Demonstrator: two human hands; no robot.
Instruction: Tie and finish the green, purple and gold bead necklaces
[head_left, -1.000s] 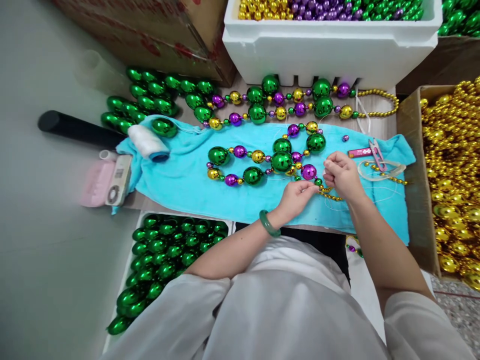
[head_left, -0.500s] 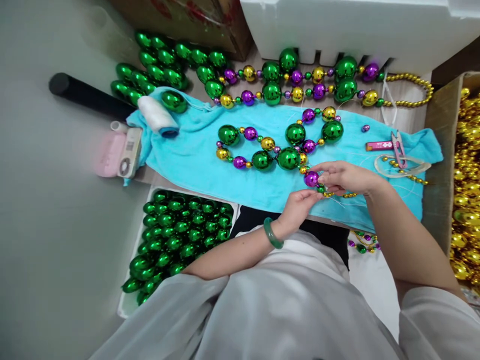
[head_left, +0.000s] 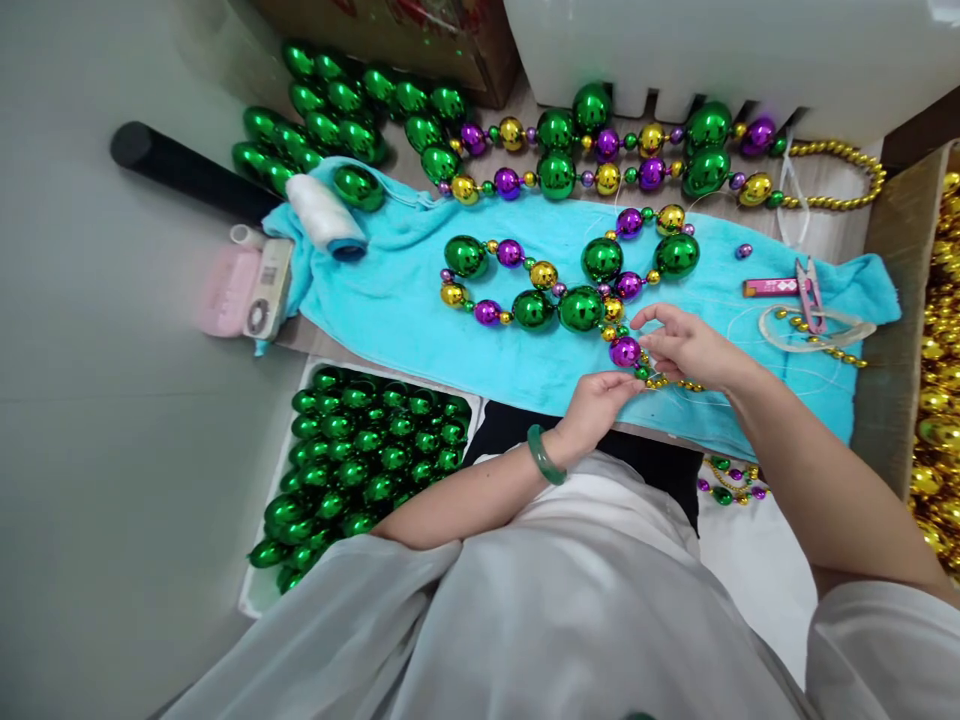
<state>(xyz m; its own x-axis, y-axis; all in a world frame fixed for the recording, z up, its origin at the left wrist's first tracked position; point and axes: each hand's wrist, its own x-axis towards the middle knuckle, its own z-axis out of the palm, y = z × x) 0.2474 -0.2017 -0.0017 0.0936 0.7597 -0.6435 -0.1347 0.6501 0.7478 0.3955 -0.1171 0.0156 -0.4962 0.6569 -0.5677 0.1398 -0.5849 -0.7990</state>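
Note:
On a turquoise towel lies a bead necklace of green, purple and gold beads in loops. My left hand, with a green bangle on the wrist, pinches clear thread at the necklace's near end. Small green beads and a short gold bead strand are right beside its fingertips. Just above, my right hand is by a purple bead, index finger and thumb apart. Whether thread runs between its other fingers is too fine to see.
A finished-looking bead strand lies along the back. Pink snips and a thread spool rest on the towel. Green beads fill a white tray at left; a cardboard box of gold beads stands at right.
My right hand's fingers have drawn slightly up and away from the purple bead, spreading apart. My left hand keeps its pinch. The whole view has shifted a little.

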